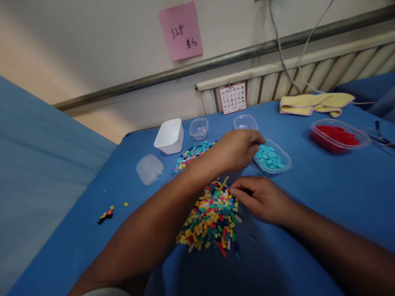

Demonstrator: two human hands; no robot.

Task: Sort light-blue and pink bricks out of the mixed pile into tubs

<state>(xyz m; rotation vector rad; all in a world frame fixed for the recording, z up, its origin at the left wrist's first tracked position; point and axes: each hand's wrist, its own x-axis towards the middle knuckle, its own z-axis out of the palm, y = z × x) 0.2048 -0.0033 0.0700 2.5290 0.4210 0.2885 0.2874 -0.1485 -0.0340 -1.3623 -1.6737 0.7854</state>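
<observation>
My left hand (236,150) reaches across to the near-left rim of a clear plastic tub (288,161) of light blue pieces (269,157). Its fingers are curled together, and anything in them is hidden. Below it, my right hand (263,197) pinches thumb and forefinger at the right edge of a heap of mixed-colour small plastic pieces (212,218). I cannot make out what that pinch holds. Behind my left forearm lies a second pile of small pieces (194,153), mostly blue and turquoise with some pink and yellow, partly covered by the arm.
At the back stand a white tub (169,137), a small clear tub (199,129) and another clear tub (245,121). A clear lid (150,169) lies left. Farther right are a tub of red pieces (338,135) and a yellow cloth (316,103). Black and yellow bits (106,215) lie left.
</observation>
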